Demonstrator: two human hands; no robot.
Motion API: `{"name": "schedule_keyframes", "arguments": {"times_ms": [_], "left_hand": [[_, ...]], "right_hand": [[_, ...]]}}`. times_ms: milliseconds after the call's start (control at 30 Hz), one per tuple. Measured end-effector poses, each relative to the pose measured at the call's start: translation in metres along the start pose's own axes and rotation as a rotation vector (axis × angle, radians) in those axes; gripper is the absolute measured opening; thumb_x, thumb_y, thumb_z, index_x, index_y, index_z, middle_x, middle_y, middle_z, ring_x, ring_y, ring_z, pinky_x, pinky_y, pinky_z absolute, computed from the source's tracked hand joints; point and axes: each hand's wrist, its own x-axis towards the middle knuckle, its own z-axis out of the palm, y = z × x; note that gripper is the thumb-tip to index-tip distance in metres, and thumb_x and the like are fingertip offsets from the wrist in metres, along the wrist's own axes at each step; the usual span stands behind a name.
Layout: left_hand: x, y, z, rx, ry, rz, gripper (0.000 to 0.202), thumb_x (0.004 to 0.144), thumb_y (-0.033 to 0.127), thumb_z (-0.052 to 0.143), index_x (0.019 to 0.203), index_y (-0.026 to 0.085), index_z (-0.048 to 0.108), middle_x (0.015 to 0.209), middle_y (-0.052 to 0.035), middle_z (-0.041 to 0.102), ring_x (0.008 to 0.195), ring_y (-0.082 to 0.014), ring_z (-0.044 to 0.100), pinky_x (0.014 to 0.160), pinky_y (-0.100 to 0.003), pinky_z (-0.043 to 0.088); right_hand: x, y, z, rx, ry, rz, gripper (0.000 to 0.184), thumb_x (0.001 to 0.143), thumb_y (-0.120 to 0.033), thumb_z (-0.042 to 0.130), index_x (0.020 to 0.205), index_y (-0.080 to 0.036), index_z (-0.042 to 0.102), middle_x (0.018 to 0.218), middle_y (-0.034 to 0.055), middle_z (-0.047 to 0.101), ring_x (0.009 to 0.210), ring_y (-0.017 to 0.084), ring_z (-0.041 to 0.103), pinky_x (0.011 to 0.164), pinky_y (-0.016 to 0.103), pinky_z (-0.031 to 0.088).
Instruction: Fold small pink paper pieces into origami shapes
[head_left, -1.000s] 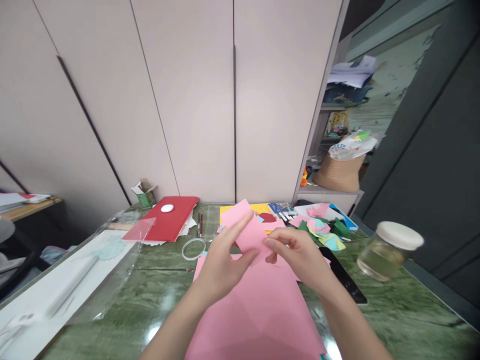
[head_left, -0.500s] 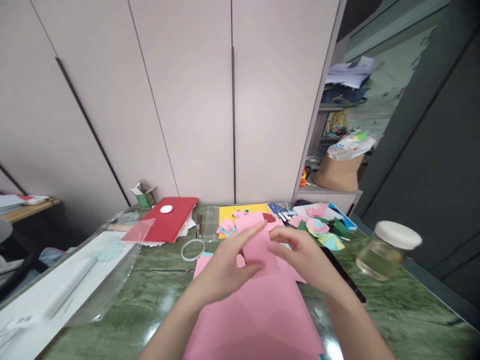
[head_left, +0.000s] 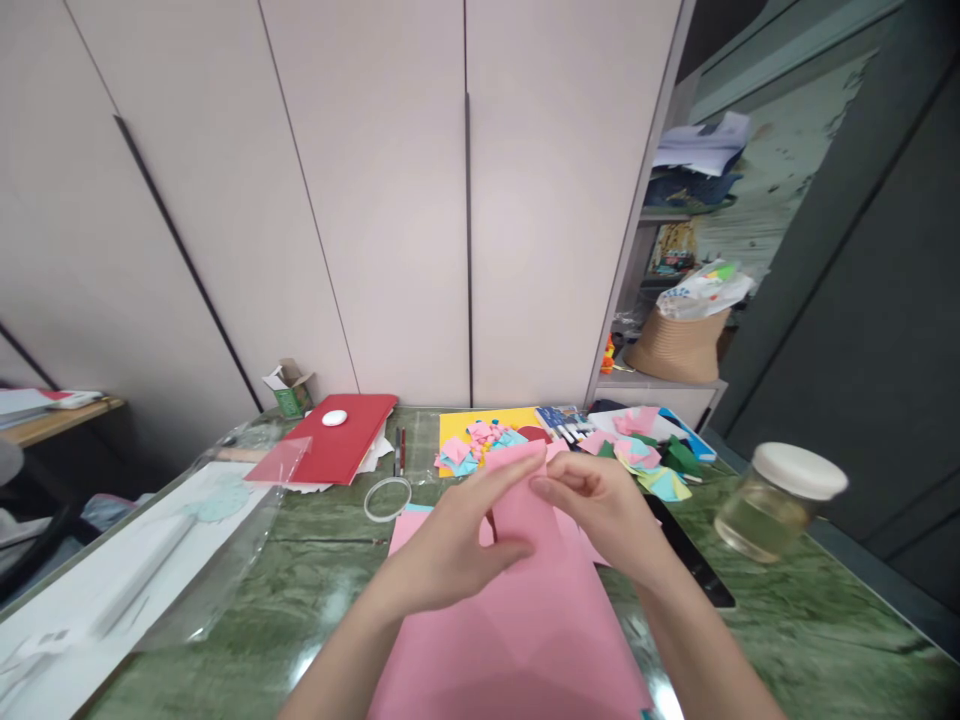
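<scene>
We see a small, thin pink paper sheet [head_left: 523, 518] held up in the lower centre of the frame, btwn both hands & above a large smooth pink paper sheet [head_left: 517, 640]. Our left hand [head_left: 450, 545] has its thumb & long fingers spread round it, gripping; prob that wide hold keeps flimsy paper from flopping. Our right hand [head_left: 596, 505] has thumb & fingertips curled in, pinching the right-hand edge, prob b/c an edge needs a finer touch. Beyond the hands, a flat yellow sheet [head_left: 450, 425] carries little pink & blue paper pieces [head_left: 459, 452], likely so they stay together. At centre right, a clear jar w/ white lid [head_left: 780, 500] stands well apart, maybe to keep liquid off paper
</scene>
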Motion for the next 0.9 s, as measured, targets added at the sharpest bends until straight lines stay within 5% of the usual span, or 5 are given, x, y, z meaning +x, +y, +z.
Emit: {"name": "schedule_keyframes", "arguments": {"times_ms": [133,233,333,533,900], "left_hand": [[-0.0005,0.0009,-0.0009,0.043,0.007,-0.074,0.064,0.077,0.011,0.061,0.131,0.04,0.043,0.118,-0.001,0.059,0.096,-0.0182,0.056,0.086,-0.034,0.047],[-0.0011,0.0002,-0.0003,0.061,-0.023,-0.097,0.062,0.076,0.01,0.061,0.128,0.042,0.048,0.104,0.0001,0.06,0.076,-0.0139,0.052,0.08,-0.031,0.048],[-0.0013,-0.0012,0.0006,0.056,-0.019,-0.077,0.058,0.077,0.011,0.061,0.125,0.041,0.051,0.103,0.0001,0.061,0.075,-0.0138,0.051,0.078,-0.03,0.047],[0.0,0.0,-0.0005,0.069,-0.08,-0.068,0.05,0.076,0.014,0.061,0.119,0.039,0.057,0.105,0.002,0.067,0.08,-0.016,0.056,0.078,-0.032,0.047],[0.0006,0.0035,0.001,-0.006,-0.204,-0.112,0.056,0.073,0.009,0.058,0.123,0.035,0.056,0.126,0.0028,0.06,0.107,-0.0213,0.057,0.089,-0.033,0.047]], "right_hand": [[0.0013,0.0003,-0.0003,0.058,-0.015,0.031,0.02,0.079,-0.035,0.062,0.071,-0.017,0.058,0.061,-0.0028,0.052,0.056,0.011,0.045,0.052,0.023,0.033],[0.0021,0.0036,-0.001,0.071,0.038,0.056,0.023,0.075,-0.034,0.066,0.065,-0.018,0.054,0.052,-0.0063,0.045,0.046,0.007,0.035,0.045,0.022,0.025],[0.0026,0.0076,-0.0016,0.045,0.099,0.044,0.03,0.073,-0.035,0.069,0.059,-0.017,0.049,0.047,-0.008,0.04,0.043,0.006,0.025,0.042,0.022,0.018],[0.0025,0.0077,-0.003,0.074,0.137,0.031,0.022,0.074,-0.035,0.067,0.067,-0.018,0.057,0.057,-0.0036,0.055,0.053,0.01,0.045,0.05,0.023,0.032],[0.002,0.0007,-0.0039,-0.043,0.281,-0.114,0.015,0.075,-0.028,0.066,0.063,-0.02,0.062,0.063,-0.0007,0.061,0.061,0.014,0.055,0.058,0.026,0.043]]}}
